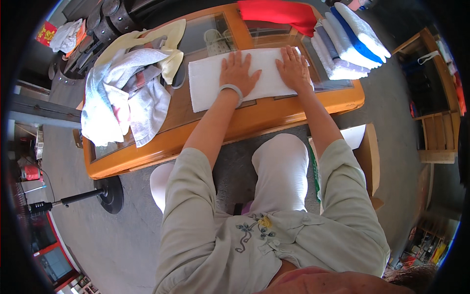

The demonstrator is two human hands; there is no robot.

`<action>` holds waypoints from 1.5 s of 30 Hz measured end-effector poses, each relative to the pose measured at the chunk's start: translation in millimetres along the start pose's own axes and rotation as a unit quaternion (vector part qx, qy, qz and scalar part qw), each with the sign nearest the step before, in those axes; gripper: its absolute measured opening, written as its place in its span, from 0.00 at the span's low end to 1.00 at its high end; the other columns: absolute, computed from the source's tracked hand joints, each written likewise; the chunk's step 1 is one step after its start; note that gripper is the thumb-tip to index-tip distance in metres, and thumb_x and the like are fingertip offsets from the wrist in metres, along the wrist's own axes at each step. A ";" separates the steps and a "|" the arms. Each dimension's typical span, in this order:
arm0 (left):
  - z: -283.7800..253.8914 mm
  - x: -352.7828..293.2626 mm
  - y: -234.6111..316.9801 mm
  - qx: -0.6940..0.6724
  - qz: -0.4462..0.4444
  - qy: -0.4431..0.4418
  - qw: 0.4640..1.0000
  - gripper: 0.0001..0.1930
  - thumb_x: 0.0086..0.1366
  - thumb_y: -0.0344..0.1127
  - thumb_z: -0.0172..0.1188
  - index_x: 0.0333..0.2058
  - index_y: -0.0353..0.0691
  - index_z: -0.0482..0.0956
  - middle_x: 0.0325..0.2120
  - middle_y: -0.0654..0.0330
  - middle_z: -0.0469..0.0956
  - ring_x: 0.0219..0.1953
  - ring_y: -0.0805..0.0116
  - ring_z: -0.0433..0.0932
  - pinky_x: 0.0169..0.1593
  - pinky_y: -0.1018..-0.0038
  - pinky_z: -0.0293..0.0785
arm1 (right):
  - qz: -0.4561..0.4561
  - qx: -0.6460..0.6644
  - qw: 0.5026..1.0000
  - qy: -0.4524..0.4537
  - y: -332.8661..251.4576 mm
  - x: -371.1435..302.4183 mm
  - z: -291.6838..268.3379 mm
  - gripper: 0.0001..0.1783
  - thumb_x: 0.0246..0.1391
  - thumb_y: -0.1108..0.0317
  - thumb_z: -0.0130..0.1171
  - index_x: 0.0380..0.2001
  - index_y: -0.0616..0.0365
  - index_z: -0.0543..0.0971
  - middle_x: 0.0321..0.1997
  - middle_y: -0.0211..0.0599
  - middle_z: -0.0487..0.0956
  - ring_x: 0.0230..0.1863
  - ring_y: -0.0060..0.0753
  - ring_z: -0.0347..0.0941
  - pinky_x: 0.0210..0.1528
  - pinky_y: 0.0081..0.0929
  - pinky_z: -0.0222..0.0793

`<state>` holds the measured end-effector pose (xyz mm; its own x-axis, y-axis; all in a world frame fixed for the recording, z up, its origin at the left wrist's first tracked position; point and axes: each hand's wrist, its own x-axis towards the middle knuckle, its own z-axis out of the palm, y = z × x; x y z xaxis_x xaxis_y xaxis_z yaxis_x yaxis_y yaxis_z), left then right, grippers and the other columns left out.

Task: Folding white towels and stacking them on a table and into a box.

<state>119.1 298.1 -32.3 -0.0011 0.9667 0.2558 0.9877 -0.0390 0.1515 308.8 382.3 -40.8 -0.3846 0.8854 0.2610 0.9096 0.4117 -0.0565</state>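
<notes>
A white towel, folded into a long rectangle, lies flat on the glass-topped wooden table. My left hand rests palm down on its middle, fingers spread, a pale bracelet at the wrist. Over the towel's right end my right hand also lies flat, its fingers stretched out. Both hands press on the cloth without gripping it. To the left, crumpled towels in white, grey and pale blue hang partly over the table's edge, with a yellow cloth beneath them.
Folded towels, white and blue, are stacked at the table's right end. A red cloth lies along the far edge. An opened cardboard box stands on the floor at right, a black stand base at left.
</notes>
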 end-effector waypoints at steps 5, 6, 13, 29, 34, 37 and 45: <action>-15.5 -21.2 -55.3 0.023 -0.079 0.006 0.997 0.35 0.64 0.62 0.41 0.63 0.47 0.57 0.64 0.48 0.52 0.67 0.52 0.46 0.68 0.59 0.40 | -0.006 0.002 1.000 -0.002 -2.5 1.5 2.5 0.32 0.62 0.47 0.35 0.64 0.53 0.57 0.70 0.37 0.52 0.71 0.36 0.43 0.70 0.41 0.38; -17.4 -24.8 -65.7 0.032 -0.098 0.006 0.995 0.35 0.63 0.62 0.41 0.63 0.47 0.57 0.64 0.47 0.52 0.68 0.52 0.46 0.68 0.60 0.39 | -0.008 -0.003 1.000 0.000 -1.7 1.7 3.3 0.32 0.62 0.47 0.35 0.64 0.53 0.57 0.70 0.37 0.52 0.71 0.36 0.43 0.70 0.42 0.38; -15.8 -39.4 -97.5 0.017 -0.169 0.035 0.985 0.33 0.65 0.59 0.40 0.63 0.45 0.57 0.65 0.45 0.49 0.68 0.50 0.45 0.68 0.58 0.40 | -0.010 0.019 1.000 0.004 -2.1 3.5 6.3 0.32 0.61 0.48 0.36 0.63 0.56 0.58 0.70 0.40 0.53 0.71 0.38 0.43 0.69 0.47 0.38; -7.9 -39.4 -98.9 0.047 -0.155 0.065 0.985 0.27 0.67 0.50 0.40 0.62 0.47 0.59 0.64 0.47 0.52 0.67 0.49 0.46 0.66 0.52 0.42 | -0.266 0.062 0.961 0.052 -108.2 -34.0 -11.2 0.27 0.60 0.53 0.43 0.61 0.49 0.62 0.67 0.39 0.58 0.68 0.43 0.52 0.66 0.46 0.46; -6.1 -39.6 -101.5 0.056 -0.159 0.060 0.984 0.28 0.67 0.51 0.40 0.62 0.48 0.58 0.64 0.47 0.51 0.68 0.49 0.45 0.67 0.53 0.42 | -0.204 -0.016 0.977 0.056 -35.8 -37.7 -11.5 0.29 0.61 0.48 0.40 0.62 0.48 0.61 0.68 0.38 0.57 0.69 0.42 0.51 0.67 0.46 0.44; -7.5 -40.4 -101.8 0.052 -0.161 0.059 0.984 0.28 0.67 0.51 0.40 0.63 0.48 0.58 0.65 0.48 0.51 0.68 0.49 0.45 0.67 0.53 0.41 | -0.146 -0.048 0.987 0.049 10.6 -38.6 -10.7 0.31 0.61 0.47 0.39 0.63 0.48 0.60 0.68 0.39 0.57 0.69 0.42 0.50 0.67 0.47 0.44; -11.6 -37.0 -94.4 0.059 -0.165 0.040 0.984 0.28 0.67 0.50 0.40 0.63 0.48 0.57 0.65 0.49 0.50 0.68 0.50 0.45 0.67 0.53 0.40 | -0.125 -0.125 0.976 0.127 4.5 -13.5 -1.9 0.34 0.59 0.47 0.43 0.61 0.59 0.60 0.68 0.45 0.55 0.70 0.45 0.46 0.66 0.51 0.44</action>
<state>24.1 263.1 -45.0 -0.3325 0.8985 0.2867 0.9427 0.3079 0.1285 318.4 371.9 -42.7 -0.5769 0.6689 0.4688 0.8145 0.5142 0.2687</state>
